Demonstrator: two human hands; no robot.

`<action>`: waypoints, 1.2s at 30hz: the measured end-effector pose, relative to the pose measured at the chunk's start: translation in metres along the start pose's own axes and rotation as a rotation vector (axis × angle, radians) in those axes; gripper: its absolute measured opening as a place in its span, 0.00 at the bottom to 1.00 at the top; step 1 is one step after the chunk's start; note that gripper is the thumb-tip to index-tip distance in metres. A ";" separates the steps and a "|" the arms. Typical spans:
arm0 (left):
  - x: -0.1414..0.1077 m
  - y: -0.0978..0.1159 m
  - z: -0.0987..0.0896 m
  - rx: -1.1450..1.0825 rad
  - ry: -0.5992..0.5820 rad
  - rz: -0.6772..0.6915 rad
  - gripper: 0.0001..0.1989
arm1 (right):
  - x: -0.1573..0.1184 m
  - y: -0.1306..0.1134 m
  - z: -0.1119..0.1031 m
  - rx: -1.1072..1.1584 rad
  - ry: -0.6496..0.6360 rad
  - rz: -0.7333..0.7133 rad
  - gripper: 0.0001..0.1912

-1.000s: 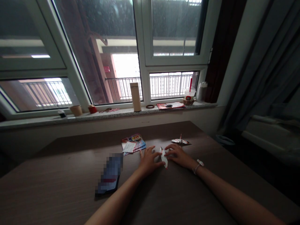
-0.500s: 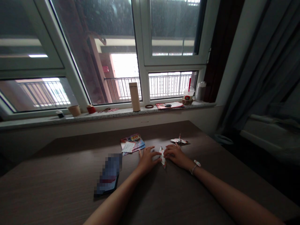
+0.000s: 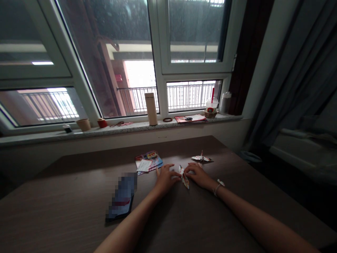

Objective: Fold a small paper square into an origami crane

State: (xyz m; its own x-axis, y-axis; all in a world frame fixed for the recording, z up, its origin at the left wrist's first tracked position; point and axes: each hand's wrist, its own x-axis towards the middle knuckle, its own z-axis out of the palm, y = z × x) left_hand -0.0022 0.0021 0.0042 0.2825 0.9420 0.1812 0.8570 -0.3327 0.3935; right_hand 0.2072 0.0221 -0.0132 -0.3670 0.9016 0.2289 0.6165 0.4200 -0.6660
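Observation:
A folded paper piece [image 3: 185, 181], white with red and orange print, lies between my hands on the brown table [image 3: 79, 186]. My left hand [image 3: 165, 180] is at its left side, fingers pinched on its edge. From the right, my right hand [image 3: 198, 175] pinches the same piece with thumb and forefinger; its wrist wears a bracelet [image 3: 218, 186]. Just behind my right hand, a similar folded paper crane [image 3: 202, 158] rests on the table with its wings spread.
Printed papers [image 3: 149, 162] lie behind my left hand, and a dark phone [image 3: 121, 196], partly pixelated, lies to its left. On the windowsill [image 3: 126, 128] stand a beige bottle [image 3: 151, 109], a paper cup [image 3: 83, 124], scissors [image 3: 187, 118] on red papers and a drink cup [image 3: 211, 105].
The folded paper between my hands has turned slightly, its near end now further right and its wings more spread. My hands have barely moved.

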 end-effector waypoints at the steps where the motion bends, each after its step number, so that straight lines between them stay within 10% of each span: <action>1: 0.000 0.001 0.000 0.005 0.003 0.007 0.09 | 0.000 -0.001 0.000 0.007 0.006 0.016 0.09; 22: 0.002 0.012 0.005 -0.051 0.138 -0.009 0.07 | -0.005 -0.010 -0.004 -0.109 0.080 -0.090 0.08; 36: 0.012 0.022 0.015 0.002 0.098 -0.120 0.10 | 0.005 -0.003 0.007 -0.054 0.065 0.085 0.08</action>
State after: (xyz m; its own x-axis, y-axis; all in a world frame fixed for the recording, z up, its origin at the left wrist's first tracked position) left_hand 0.0268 0.0070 0.0018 0.1346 0.9662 0.2199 0.8832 -0.2176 0.4154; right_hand 0.1986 0.0243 -0.0156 -0.2666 0.9384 0.2199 0.6806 0.3448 -0.6464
